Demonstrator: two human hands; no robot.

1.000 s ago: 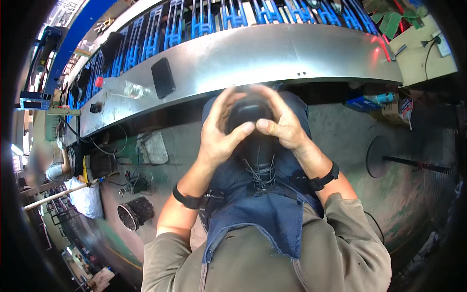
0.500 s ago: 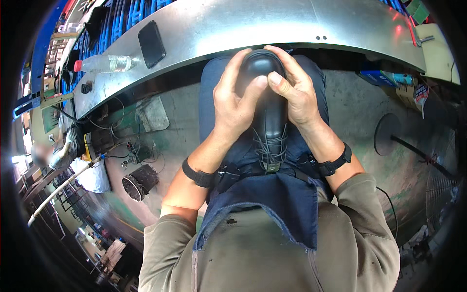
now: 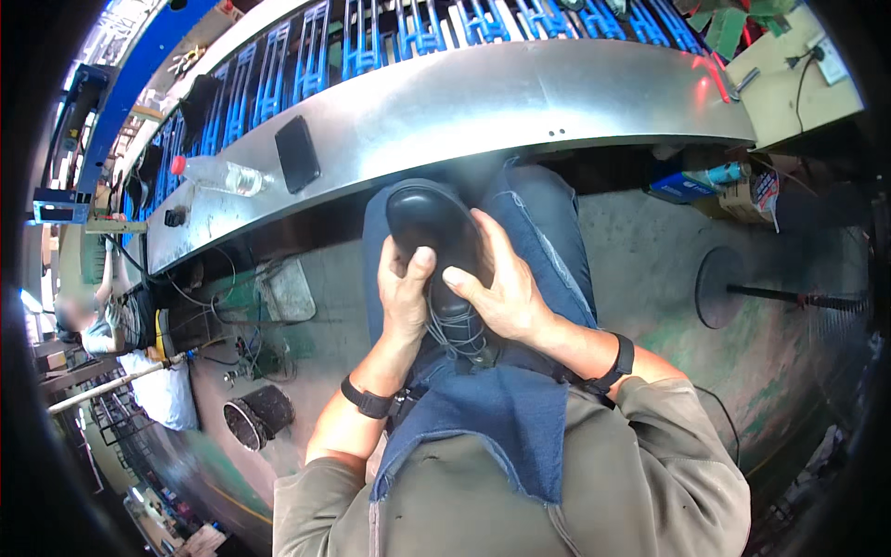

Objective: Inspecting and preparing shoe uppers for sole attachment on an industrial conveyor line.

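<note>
Shoe, black and glossy, sits gripped between the fingers of the left hand and right hand, neither clearly nearer, its long axis running forward between them, rounded end beyond the fingertips and slightly left, thin cords behind.

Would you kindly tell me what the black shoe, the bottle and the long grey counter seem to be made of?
Black shoe: probably leather or a synthetic likeness, smooth, with a soft sheen on the toe.
Bottle: likely clear plastic, being see-through and glossy, though glass cannot be ruled out.
Long grey counter: apparently bare sheet metal, perhaps steel, given its satin, silvery glare.
</note>
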